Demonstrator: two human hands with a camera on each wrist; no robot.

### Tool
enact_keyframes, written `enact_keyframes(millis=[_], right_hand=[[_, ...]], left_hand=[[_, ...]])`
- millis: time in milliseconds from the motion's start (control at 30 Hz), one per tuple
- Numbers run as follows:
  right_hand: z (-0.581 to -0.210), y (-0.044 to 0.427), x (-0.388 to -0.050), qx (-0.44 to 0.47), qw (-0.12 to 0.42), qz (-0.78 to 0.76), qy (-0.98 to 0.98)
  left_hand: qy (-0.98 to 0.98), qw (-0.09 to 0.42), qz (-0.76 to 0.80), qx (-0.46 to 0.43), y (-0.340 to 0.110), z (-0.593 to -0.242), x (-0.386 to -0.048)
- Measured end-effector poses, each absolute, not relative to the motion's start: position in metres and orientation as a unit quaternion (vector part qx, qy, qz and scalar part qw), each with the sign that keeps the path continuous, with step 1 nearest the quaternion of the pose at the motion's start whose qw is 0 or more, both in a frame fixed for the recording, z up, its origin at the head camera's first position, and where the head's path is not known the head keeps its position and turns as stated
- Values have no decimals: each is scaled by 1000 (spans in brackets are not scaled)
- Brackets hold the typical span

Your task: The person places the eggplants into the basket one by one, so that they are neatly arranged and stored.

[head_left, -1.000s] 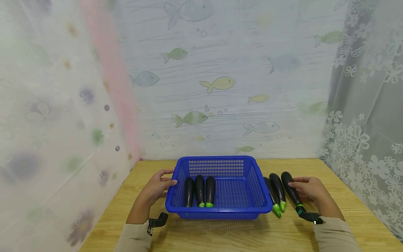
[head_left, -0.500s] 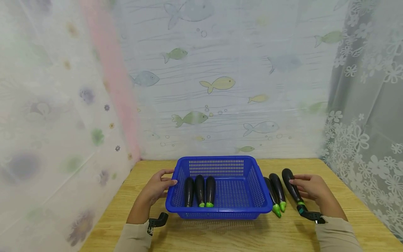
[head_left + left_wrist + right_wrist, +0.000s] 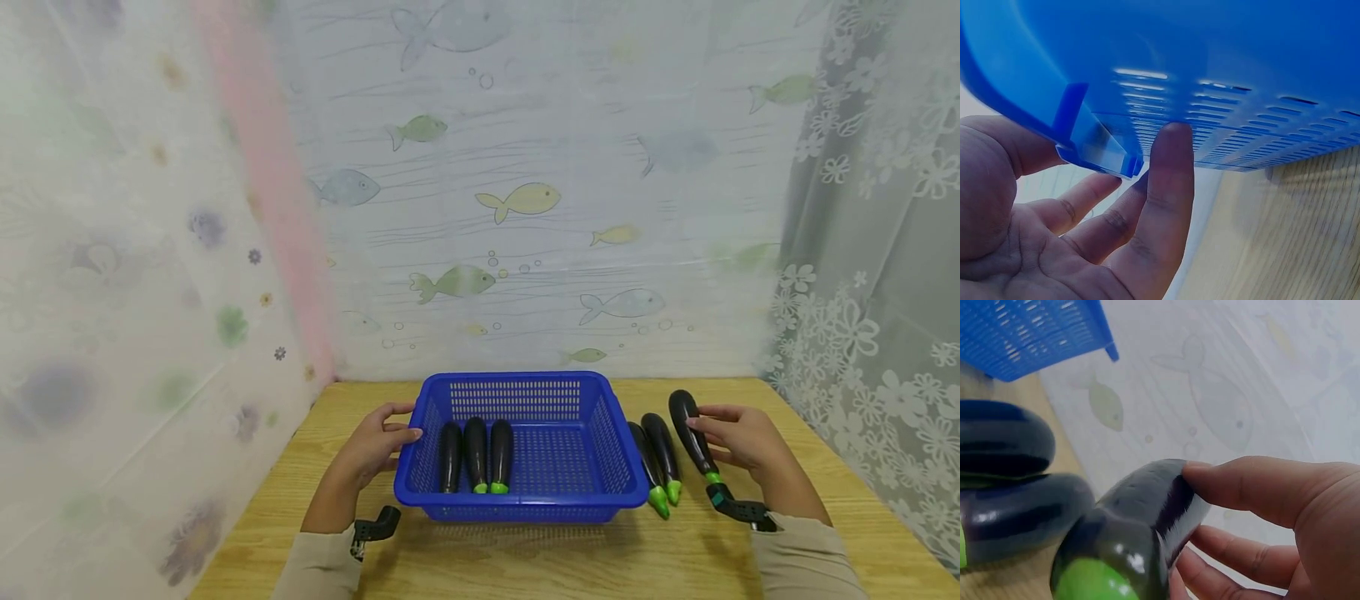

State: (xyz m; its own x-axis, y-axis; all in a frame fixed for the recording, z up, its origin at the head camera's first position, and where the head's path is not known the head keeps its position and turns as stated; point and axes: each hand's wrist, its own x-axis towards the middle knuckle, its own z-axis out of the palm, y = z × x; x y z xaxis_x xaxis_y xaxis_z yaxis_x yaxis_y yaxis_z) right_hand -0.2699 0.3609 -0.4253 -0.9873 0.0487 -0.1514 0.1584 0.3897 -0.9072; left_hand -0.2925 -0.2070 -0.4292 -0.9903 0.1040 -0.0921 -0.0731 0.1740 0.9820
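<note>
My right hand pinches a dark eggplant between thumb and fingers, just right of two other eggplants. In the right wrist view this eggplant points its green end toward the camera, held off the table. My left hand holds the left rim of a blue plastic basket. Seen from the left wrist, the thumb goes over the rim and a finger touches the slotted outer wall. Inside the basket, three eggplants lie side by side at the left, green ends toward me.
Two eggplants lie on the wooden table against the basket's right side, one partly hidden by the rim. Behind the table hangs a fish-patterned sheet. Each wrist wears a black camera mount.
My right hand has raised the eggplant off the table and moved it slightly up and away from me. The left hand, the basket and the other eggplants stay in place.
</note>
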Motion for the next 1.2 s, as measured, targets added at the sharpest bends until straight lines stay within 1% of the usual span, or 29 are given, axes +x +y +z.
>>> enact_keyframes(millis=[300, 800, 1200], right_hand=[[-414, 352, -269, 54, 48, -572, 817], [-401, 337, -267, 11, 45, -600, 799], [-390, 325, -265, -13, 31, -608, 793]], left_hand=[[764, 69, 641, 13, -207, -428, -292], [762, 68, 643, 9, -209, -429, -292], [760, 75, 645, 12, -208, -425, -291]])
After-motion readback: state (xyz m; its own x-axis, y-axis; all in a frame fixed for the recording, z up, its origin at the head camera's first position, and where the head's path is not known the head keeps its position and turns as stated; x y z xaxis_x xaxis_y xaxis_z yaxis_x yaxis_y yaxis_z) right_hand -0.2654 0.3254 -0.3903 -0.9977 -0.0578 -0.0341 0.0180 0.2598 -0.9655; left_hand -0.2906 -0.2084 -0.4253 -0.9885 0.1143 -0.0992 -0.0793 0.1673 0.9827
